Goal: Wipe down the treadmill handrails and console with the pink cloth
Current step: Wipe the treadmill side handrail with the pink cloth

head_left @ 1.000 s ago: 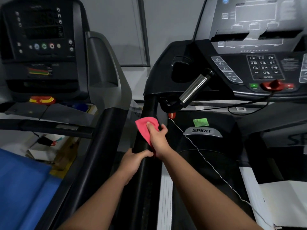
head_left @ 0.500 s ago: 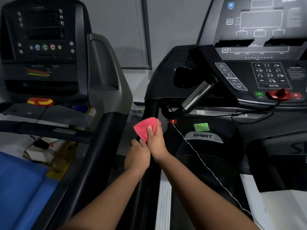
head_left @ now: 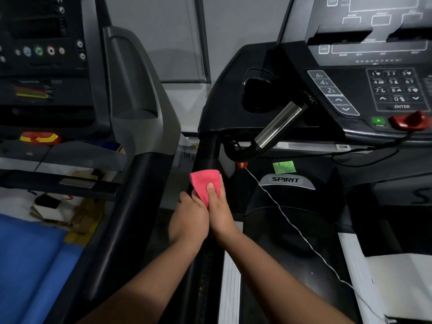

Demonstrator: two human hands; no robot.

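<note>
Mid-handrail wipe, it seems: the right hand (head_left: 219, 213) has its grip clamped on the pink cloth (head_left: 205, 183) against the handrail (head_left: 208, 153), the left hand (head_left: 189, 218) gripping that rail at its 9 o'clock, and next probably comes a firm slide toward 12 o'clock.

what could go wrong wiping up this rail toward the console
1. The white cord hangs from a red clip right beside the rail; the cloth or right hand could snag it.
2. Up on the console, the cloth might press the green start button.
</note>
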